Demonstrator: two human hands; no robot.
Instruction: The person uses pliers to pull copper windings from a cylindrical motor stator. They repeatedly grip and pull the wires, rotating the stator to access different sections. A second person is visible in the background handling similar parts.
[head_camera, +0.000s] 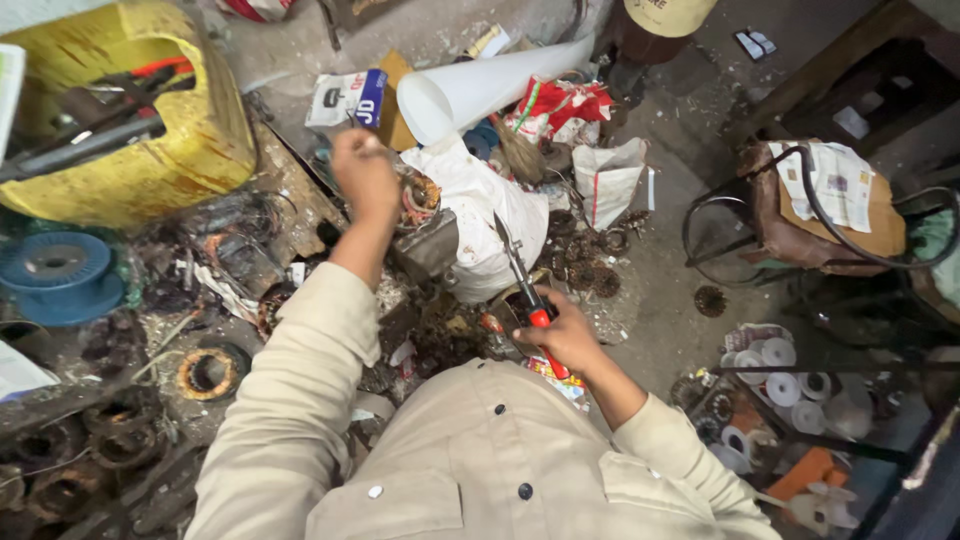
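The right hand grips red-handled cutters, fingers wrapped round the handle, while the left hand reaches, fingers closed, above the motor stator, whose copper windings look uncut.

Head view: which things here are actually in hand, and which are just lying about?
In hand:
- right hand holds red-handled cutters
- left hand reaches over the metal motor part

Lying about:
- yellow tub
- blue spool
- white cone
- white sack
- tape rolls
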